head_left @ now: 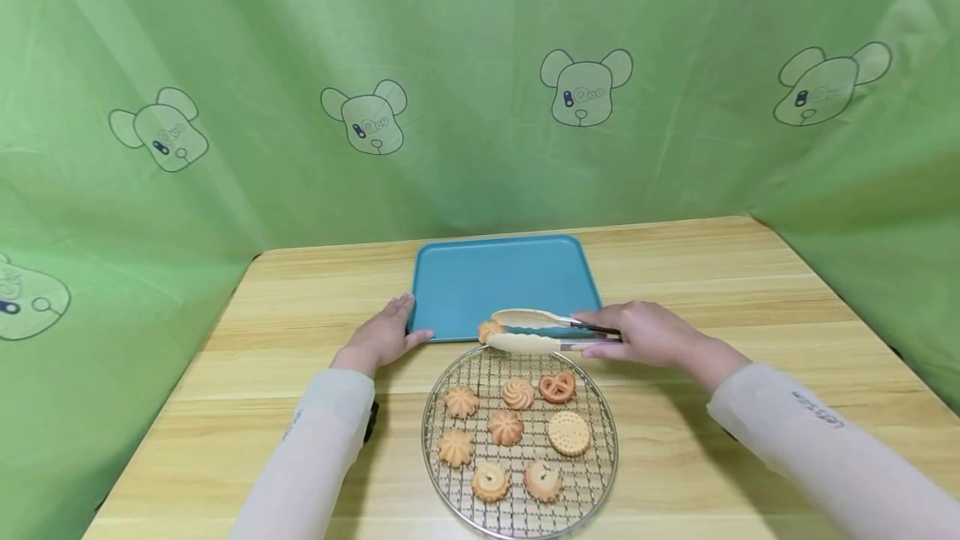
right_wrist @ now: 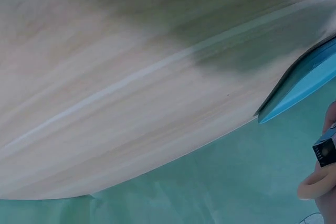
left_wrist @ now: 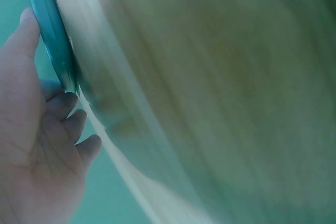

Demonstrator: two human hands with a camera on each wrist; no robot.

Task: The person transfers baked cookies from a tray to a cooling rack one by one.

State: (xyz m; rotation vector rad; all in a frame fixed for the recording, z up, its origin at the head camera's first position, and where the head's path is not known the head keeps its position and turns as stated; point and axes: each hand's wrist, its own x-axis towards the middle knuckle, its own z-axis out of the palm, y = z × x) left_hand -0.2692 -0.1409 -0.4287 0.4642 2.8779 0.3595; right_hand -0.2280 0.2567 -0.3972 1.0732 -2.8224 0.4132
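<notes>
My left hand (head_left: 382,333) grips the near left corner of a blue tray (head_left: 502,282), thumb at the front rim and fingers along the side. The left wrist view shows its fingers partly bent beside the tray rim (left_wrist: 50,24). My right hand (head_left: 648,333) holds kitchen tongs (head_left: 525,343) with cream tips, pointing left. Between those tips is a small flower-shaped cookie (head_left: 490,330), by the tray's front edge. Just below lies a round wire rack (head_left: 480,515) bearing several cookies, among them a pretzel-shaped one (head_left: 557,387) and a round dotted one (head_left: 568,433).
Everything stands on a wooden table (head_left: 697,290). A green curtain (head_left: 480,173) with printed bear heads hangs behind the table and along its sides. The rack's far rim sits close to the tray's front edge.
</notes>
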